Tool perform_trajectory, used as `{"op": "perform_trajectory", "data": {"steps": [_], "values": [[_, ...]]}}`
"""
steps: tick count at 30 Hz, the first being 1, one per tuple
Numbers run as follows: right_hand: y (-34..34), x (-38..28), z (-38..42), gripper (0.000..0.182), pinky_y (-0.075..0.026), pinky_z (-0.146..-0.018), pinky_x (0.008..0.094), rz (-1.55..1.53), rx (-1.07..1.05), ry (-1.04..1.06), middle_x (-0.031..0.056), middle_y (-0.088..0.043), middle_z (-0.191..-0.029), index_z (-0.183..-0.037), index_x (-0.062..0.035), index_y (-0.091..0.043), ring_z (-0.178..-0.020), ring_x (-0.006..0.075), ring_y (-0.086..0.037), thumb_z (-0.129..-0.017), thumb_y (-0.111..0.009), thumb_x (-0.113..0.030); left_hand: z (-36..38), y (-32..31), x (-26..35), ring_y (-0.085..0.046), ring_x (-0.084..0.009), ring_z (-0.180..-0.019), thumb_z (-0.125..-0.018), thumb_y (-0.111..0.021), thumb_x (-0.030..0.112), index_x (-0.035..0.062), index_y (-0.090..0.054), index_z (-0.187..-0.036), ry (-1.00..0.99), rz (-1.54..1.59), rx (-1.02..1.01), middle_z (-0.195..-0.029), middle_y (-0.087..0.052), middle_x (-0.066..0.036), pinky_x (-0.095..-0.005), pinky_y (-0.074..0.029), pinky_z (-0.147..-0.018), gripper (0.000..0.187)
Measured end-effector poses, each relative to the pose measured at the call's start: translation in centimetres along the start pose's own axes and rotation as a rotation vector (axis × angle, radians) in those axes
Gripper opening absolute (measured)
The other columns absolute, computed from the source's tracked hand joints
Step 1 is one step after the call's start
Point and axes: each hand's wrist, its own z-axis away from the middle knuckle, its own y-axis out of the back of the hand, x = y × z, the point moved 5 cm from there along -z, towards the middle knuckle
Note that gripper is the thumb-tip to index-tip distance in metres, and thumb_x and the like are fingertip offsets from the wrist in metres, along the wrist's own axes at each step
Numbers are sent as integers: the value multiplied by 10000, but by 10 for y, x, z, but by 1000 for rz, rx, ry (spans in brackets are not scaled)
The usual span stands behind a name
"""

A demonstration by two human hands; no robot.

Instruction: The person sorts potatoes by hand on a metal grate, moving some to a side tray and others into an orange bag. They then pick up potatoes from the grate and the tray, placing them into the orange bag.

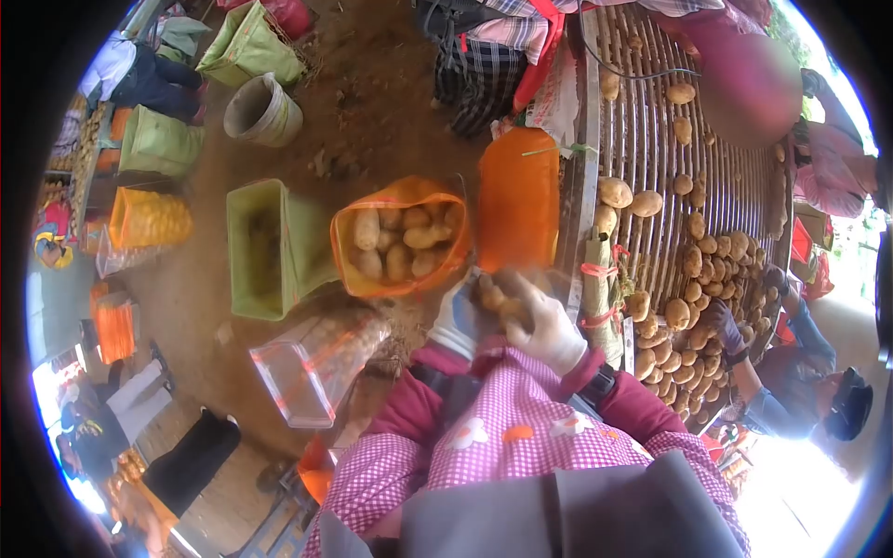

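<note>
In the head view my right hand (552,333), in a white glove, is closed around potatoes (502,296) in front of my chest, smeared by motion. My left hand (454,314), in a white and blue glove, is close against their left side; its fingers are too blurred to read. Just beyond my hands an orange mesh bag (519,200) hangs at the edge of the sorting rack. Left of it, an open orange bag (346,249) on the ground holds several potatoes.
The slatted rack (642,121) on the right carries many loose potatoes (712,270); a co-worker's gloved hand (724,325) reaches over them. Left are a green open bag (244,298), a clear-ended filled bag (321,372) and a white bucket (265,112). Another person stands ahead.
</note>
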Motion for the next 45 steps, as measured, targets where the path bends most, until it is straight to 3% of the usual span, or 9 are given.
{"op": "perform_trajectory", "data": {"steps": [5, 16, 22, 30, 33, 35, 36, 38, 45], "values": [[-11, -4, 1, 871, -582, -911, 453, 179, -261, 32, 236, -683, -1135, -1568, -43, -404, -1028, 426, -694, -797, -767, -226, 20, 49, 0, -560, -294, -1304, -1104, -491, 413, 52, -560, -1429, 122, -48, -30, -1426, -593, -132, -444, -426, -1153, 491], [-31, 10, -2, 775, -569, -928, 479, 180, -1, 79, 272, -658, -1238, -1493, 38, -457, -1103, 426, -674, -845, -771, -247, 12, 31, 4, -623, -343, -1255, -1077, -537, 465, 65, -652, -1317, -139, -44, -165, -1339, -676, -154, -521, -471, -1124, 481], [-31, -9, 6, 783, -588, -849, 464, 454, -47, 333, 177, -642, -1265, -1449, -13, -514, -1092, 368, -661, -795, -821, -317, 21, 43, 8, -652, -283, -1115, -1057, -572, 439, 85, -656, -1240, -65, -138, 274, -1185, -713, -105, -441, -509, -1042, 408], [-29, -3, -23, 772, -470, -1057, 503, 452, -71, 124, 204, -643, -1267, -1499, -40, -494, -1213, 366, -617, -843, -785, -324, 21, -9, 0, -577, -313, -1285, -1008, -628, 552, 77, -579, -1377, -317, -234, 23, -1359, -623, -129, -442, -475, -1118, 603], [3, -19, -60, 680, -376, -1102, 546, 658, -55, 86, 163, -664, -1236, -1405, -88, -568, -1226, 303, -620, -820, -796, -351, 11, 23, 44, -637, -324, -1191, -1006, -664, 450, 77, -546, -1424, -101, -115, -83, -1301, -661, -147, -481, -525, -1055, 572], [48, 3, -73, 601, -370, -1104, 517, 769, 393, 147, 131, -635, -1329, -1320, -91, -622, -1303, 302, -565, -804, -811, -334, 8, 32, 91, -657, -346, -1166, -1001, -683, 328, 75, -494, -1479, -206, -409, 243, -1285, -677, -163, -493, -557, -1012, 573], [72, 8, -85, 612, -357, -1132, 524, 830, 425, 53, 139, -590, -1437, -1341, -79, -624, -1366, 318, -525, -818, -807, -339, 11, 26, 125, -664, -361, -1149, -979, -709, 260, 68, -455, -1502, -396, -751, 676, -1270, -681, -178, -491, -574, -983, 613], [93, 55, -102, 622, -315, -1184, 582, 918, 425, -106, 128, -550, -1514, -1396, -96, -622, -1428, 354, -479, -847, -789, -337, -6, 27, 187, -666, -361, -1166, -928, -749, 206, 80, -453, -1489, -678, -1333, 842, -1285, -668, -210, -462, -551, -1031, 647], [94, 80, -110, 488, -435, -1101, 511, 942, 345, -253, 54, -626, -1410, -1282, -107, -678, -1398, 336, -509, -840, -776, -289, -66, -30, 224, -531, -362, -1380, -973, -561, 272, 134, -547, -1429, 117, -2469, 1309, -1495, -535, -145, -544, -480, -1081, 477]]}}
